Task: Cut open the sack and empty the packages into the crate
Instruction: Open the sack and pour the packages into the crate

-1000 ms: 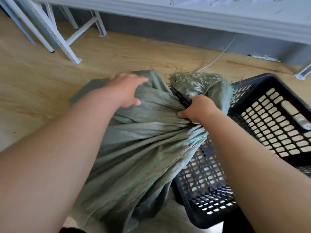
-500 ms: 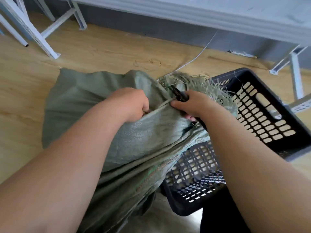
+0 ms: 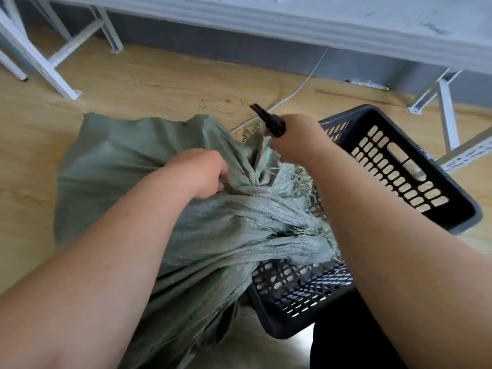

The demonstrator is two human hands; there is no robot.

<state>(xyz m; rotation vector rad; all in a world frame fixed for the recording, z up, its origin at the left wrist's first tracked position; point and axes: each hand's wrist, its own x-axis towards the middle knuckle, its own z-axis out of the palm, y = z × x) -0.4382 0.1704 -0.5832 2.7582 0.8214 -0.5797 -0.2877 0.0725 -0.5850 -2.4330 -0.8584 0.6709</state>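
Note:
A grey-green woven sack (image 3: 127,166) lies on the wooden floor, its frayed mouth draped over the near-left corner of a black perforated crate (image 3: 399,166). My left hand (image 3: 202,174) grips a bunch of sack cloth near the mouth. My right hand (image 3: 295,141) is raised above the frayed edge and holds a black cutter (image 3: 267,119), its tip pointing up and to the left, off the cloth. No packages are visible; the sack hides its contents.
White metal frame legs (image 3: 48,65) stand at the far left and white legs (image 3: 447,113) at the far right. A grey wall base (image 3: 239,46) runs along the back. A thin white cable (image 3: 300,87) crosses the floor behind the sack.
My right hand has lifted the cutter up and away from the sack's mouth. The frayed edge has dropped further over the crate corner. My left hand keeps its grip on the cloth.

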